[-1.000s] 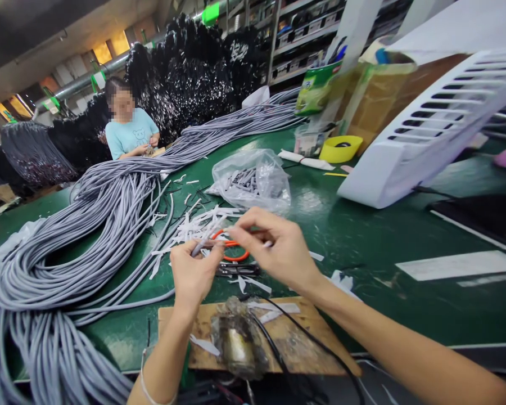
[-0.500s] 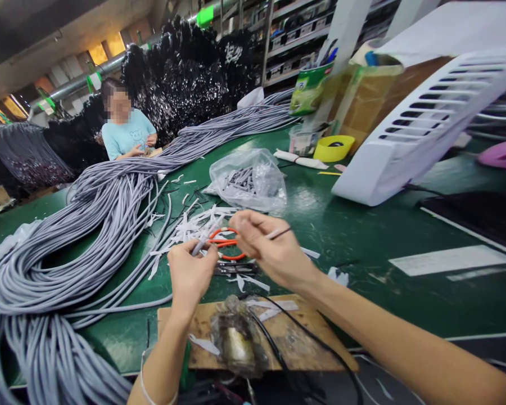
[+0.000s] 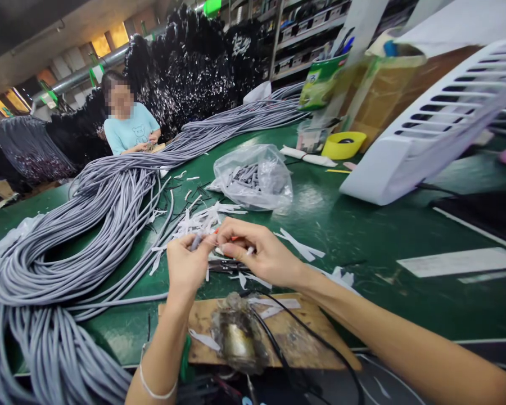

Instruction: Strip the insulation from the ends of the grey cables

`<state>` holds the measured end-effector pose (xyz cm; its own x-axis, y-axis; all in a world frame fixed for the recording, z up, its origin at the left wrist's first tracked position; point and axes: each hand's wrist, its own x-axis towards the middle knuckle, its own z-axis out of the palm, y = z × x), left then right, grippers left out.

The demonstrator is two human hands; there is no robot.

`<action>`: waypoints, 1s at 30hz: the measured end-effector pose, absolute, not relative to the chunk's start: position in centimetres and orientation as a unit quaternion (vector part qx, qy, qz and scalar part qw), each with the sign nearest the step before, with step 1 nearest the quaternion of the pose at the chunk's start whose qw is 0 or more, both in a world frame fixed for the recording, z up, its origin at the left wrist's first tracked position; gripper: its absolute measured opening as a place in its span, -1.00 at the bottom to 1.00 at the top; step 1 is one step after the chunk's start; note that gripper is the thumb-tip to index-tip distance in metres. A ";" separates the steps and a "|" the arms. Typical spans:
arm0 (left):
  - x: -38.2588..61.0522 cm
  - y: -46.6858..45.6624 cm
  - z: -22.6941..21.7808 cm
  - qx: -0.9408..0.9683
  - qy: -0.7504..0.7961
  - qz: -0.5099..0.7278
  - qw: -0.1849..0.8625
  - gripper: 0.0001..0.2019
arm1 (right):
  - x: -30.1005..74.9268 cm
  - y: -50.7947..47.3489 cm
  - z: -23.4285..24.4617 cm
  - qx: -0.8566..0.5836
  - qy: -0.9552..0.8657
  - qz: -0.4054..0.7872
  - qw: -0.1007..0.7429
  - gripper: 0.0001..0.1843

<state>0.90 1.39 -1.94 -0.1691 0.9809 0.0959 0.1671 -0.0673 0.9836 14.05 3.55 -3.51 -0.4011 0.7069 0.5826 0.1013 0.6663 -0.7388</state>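
Note:
My left hand [image 3: 189, 260] is closed on the end of a grey cable [image 3: 196, 242], pinched between thumb and fingers. My right hand [image 3: 253, 247] meets it fingertip to fingertip, fingers closed in a pinch. Fine pale strands seem to run between the two hands; exactly what the right fingers grip is too small to tell. A small white bit shows between the right fingers. Orange handles lie mostly hidden behind the hands. Below them rests a black metal tool [image 3: 231, 266]. White strips [image 3: 204, 218] are heaped just beyond the hands.
Bundled grey cables [image 3: 80, 247] cover the left. A clear bag of small grey pieces [image 3: 253, 177] lies ahead. In front, a wooden board [image 3: 287, 337] bears a stained metal cylinder [image 3: 238, 337] and black cords. A white slatted device [image 3: 425, 124] stands right. A person [image 3: 130, 121] sits across the table.
My right hand has moved left and down to meet my left hand, covering most of the orange handles. The thin dark-ended piece at its fingers no longer shows. The view has shifted slightly.

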 end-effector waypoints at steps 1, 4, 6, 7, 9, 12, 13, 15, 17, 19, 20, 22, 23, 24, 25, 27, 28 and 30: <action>0.8 1.5 -2.0 0.488 0.542 0.534 0.428 -0.68 | 14.1 3.5 -3.4 -0.235 -0.782 0.327 0.476 -0.79; 0.3 1.8 -1.7 0.411 0.499 0.552 0.526 -0.57 | 14.1 3.0 -2.8 -0.162 -0.793 0.346 0.475 -0.71; -0.3 2.1 -1.4 0.345 0.494 0.585 0.543 -0.55 | 14.2 2.5 -2.3 -0.080 -0.801 0.383 0.454 -0.65; -0.6 2.2 -1.3 0.311 0.495 0.612 0.533 -0.55 | 14.2 2.3 -2.2 -0.037 -0.806 0.403 0.432 -0.62; -1.0 2.4 -1.1 0.267 0.496 0.655 0.504 -0.55 | 14.2 2.1 -2.2 -0.009 -0.808 0.423 0.410 -0.62; -0.4 2.1 -1.2 0.323 0.477 0.640 0.509 -0.52 | 13.6 2.6 -2.8 -0.193 -0.745 0.394 0.502 -0.83; 0.0 1.8 -1.3 0.345 0.467 0.627 0.520 -0.49 | 13.3 2.9 -3.1 -0.266 -0.707 0.384 0.531 -0.80; 0.7 1.3 -1.5 0.362 0.445 0.609 0.547 -0.41 | 12.6 3.2 -3.7 -0.351 -0.659 0.382 0.545 -0.52; 1.2 1.0 -1.6 0.366 0.431 0.595 0.571 -0.35 | 12.0 3.2 -4.2 -0.365 -0.653 0.395 0.533 -0.42; 1.3 0.8 -1.6 0.378 0.425 0.578 0.585 -0.33 | 11.6 3.1 -4.3 -0.354 -0.649 0.400 0.542 -0.58; 1.2 0.8 -1.6 0.384 0.426 0.571 0.587 -0.34 | 11.6 3.1 -4.3 -0.349 -0.643 0.394 0.556 -0.70; 1.0 0.8 -1.4 0.391 0.431 0.557 0.593 -0.36 | 11.8 3.2 -4.2 -0.351 -0.625 0.378 0.586 -0.79; 0.9 0.8 -1.4 0.390 0.434 0.551 0.597 -0.37 | 12.0 3.3 -4.1 -0.358 -0.612 0.376 0.596 -0.78; 0.8 0.8 -1.3 0.388 0.435 0.547 0.600 -0.38 | 12.1 3.5 -4.0 -0.367 -0.598 0.383 0.600 -0.77; 0.6 0.8 -1.2 0.389 0.434 0.547 0.601 -0.41 | 12.3 3.7 -4.0 -0.378 -0.585 0.394 0.600 -0.75; 0.4 0.8 -1.1 0.402 0.421 0.557 0.592 -0.51 | 12.4 4.4 -4.1 -0.398 -0.575 0.410 0.586 -0.71; 0.2 0.7 -1.1 0.413 0.414 0.562 0.585 -0.58 | 12.4 4.8 -4.3 -0.408 -0.578 0.409 0.576 -0.69; -0.1 0.6 -1.1 0.437 0.406 0.559 0.576 -0.69 | 12.4 5.6 -4.8 -0.429 -0.590 0.390 0.562 -0.67</action>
